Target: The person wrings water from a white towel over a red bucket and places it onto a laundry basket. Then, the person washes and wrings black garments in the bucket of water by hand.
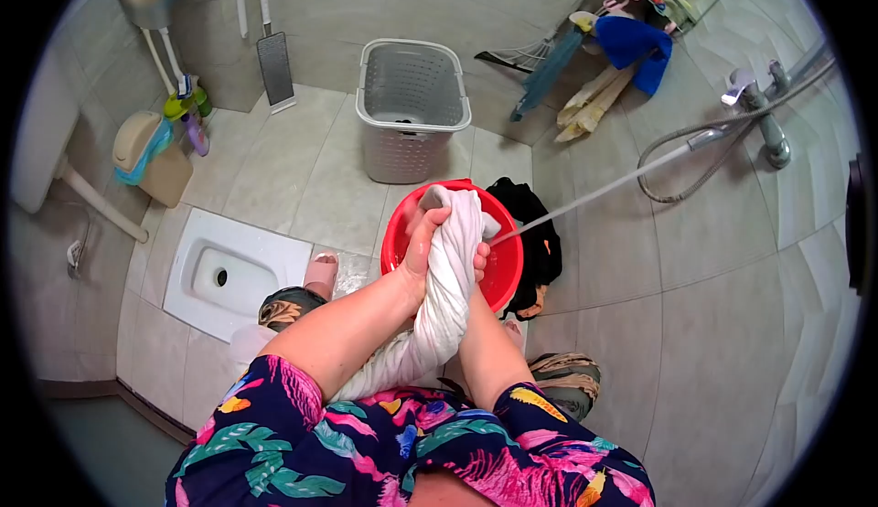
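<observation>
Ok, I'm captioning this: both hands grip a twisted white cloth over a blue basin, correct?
The basin is red, not blue, as the head view shows. The left hand and right hand do grip the twisted white cloth over it.

Laundry basket [408, 141]: matt grey plastic, perforated. Basin [503, 274]: smooth red plastic, glossy. Twisted fabric [448, 274]: white cloth, wet-looking, creased. Squat toilet [187, 288]: smooth glossy white. Shower tap [757, 109]: shiny metal. Floor tiles [322, 173]: grey, low sheen. Towel [634, 45]: blue cloth, matt.

Both hands [424, 242] [482, 261] grip tightly, arms stretched forward and converging.
</observation>
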Available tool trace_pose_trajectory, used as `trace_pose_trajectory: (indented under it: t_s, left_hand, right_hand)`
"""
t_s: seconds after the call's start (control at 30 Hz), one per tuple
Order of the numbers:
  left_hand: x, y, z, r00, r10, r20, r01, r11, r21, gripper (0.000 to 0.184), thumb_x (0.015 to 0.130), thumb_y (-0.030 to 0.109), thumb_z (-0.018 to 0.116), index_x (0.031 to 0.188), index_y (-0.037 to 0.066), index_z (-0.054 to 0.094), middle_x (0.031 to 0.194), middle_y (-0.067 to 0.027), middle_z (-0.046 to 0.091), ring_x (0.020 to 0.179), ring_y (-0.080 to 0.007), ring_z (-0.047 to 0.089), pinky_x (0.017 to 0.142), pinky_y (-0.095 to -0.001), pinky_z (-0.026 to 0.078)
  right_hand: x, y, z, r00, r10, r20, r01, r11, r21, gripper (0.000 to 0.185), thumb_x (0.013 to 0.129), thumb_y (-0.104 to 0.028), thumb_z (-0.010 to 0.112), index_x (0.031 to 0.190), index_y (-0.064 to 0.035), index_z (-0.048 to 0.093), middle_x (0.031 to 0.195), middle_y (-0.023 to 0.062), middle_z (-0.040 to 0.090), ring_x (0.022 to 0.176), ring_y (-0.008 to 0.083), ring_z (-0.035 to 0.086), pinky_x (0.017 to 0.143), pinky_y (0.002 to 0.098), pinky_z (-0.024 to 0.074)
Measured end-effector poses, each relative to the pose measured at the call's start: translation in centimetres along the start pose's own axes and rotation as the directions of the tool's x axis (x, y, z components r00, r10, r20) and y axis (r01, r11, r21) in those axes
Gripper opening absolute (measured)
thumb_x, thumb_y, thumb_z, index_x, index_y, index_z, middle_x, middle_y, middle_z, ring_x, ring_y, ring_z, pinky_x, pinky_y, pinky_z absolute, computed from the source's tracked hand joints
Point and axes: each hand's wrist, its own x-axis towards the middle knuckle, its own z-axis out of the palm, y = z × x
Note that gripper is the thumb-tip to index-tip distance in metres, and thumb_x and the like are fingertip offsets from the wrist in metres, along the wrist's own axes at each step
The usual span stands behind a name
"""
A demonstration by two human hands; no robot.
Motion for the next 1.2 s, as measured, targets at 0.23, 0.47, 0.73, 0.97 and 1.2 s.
trace_pose_trajectory:
  t_s: [0.23,0.47,0.73,0.97,1.2]
  left_hand:
    - [-0.7,0.9,0.2,0.955,-0.032,-0.296,0.104,0.968,0.230,0.054,0.085,0.049,0.056,0.114,0.004,0.055,0.083,-0.0128,0.062,0.069,-0.0244,0.062,0.061,-0.0384,0.053]
    - [1.8,-0.3,-4.1,0.877,0.401,-0.265,0.298,-0.021,0.954,0.056,0.085,0.037,0.057,0.126,-0.002,0.052,0.109,-0.0191,0.064,0.103,-0.0323,0.061,0.090,-0.0407,0.045]
    - [1.5,-1.7,-4.2,0.815,0.422,-0.398,0.516,-0.215,0.829,0.076,0.075,0.043,0.065,0.131,-0.005,0.045,0.127,-0.0285,0.052,0.119,-0.0365,0.052,0.096,-0.0383,0.042]
    - [0.5,-2.0,-0.5,0.942,0.291,-0.168,0.083,0.282,0.956,0.063,0.081,0.035,0.069,0.128,-0.001,0.045,0.112,-0.0134,0.059,0.102,-0.0205,0.058,0.090,-0.0356,0.046]
    - [-0.4,3.4,0.7,0.997,-0.009,0.074,-0.009,0.972,0.234,0.049,0.086,0.040,0.054,0.123,0.008,0.050,0.094,-0.0162,0.059,0.070,-0.0253,0.056,0.059,-0.0355,0.048]
  right_hand:
    - [7.9,-6.4,-2.1,0.984,-0.143,0.106,0.176,0.861,-0.478,0.047,0.089,-0.052,0.041,0.093,-0.0086,0.060,0.092,0.0103,0.062,0.075,0.0278,0.060,0.065,0.0401,0.0515]
    - [6.3,-10.7,1.9,0.844,-0.188,-0.502,-0.321,0.572,-0.755,0.026,0.081,-0.033,0.061,0.088,-0.0081,0.061,0.077,0.0073,0.060,0.069,0.0219,0.060,0.060,0.0366,0.0497]
    - [5.8,-11.2,-1.5,0.849,-0.493,-0.189,-0.409,-0.386,-0.827,0.055,0.077,-0.029,0.065,0.118,0.0064,0.057,0.110,0.0210,0.064,0.095,0.0274,0.065,0.078,0.0367,0.0509]
    - [6.3,-9.9,8.2,0.852,-0.355,-0.384,-0.504,-0.754,-0.421,0.095,0.076,-0.056,0.063,0.129,0.0183,0.037,0.126,0.0327,0.050,0.116,0.0367,0.055,0.091,0.0375,0.0482]
    - [-0.5,-7.7,7.4,0.999,-0.028,-0.042,0.017,0.970,-0.243,0.077,0.089,-0.068,0.033,0.129,-0.0036,0.045,0.117,0.0132,0.060,0.096,0.0267,0.062,0.080,0.0381,0.0515]
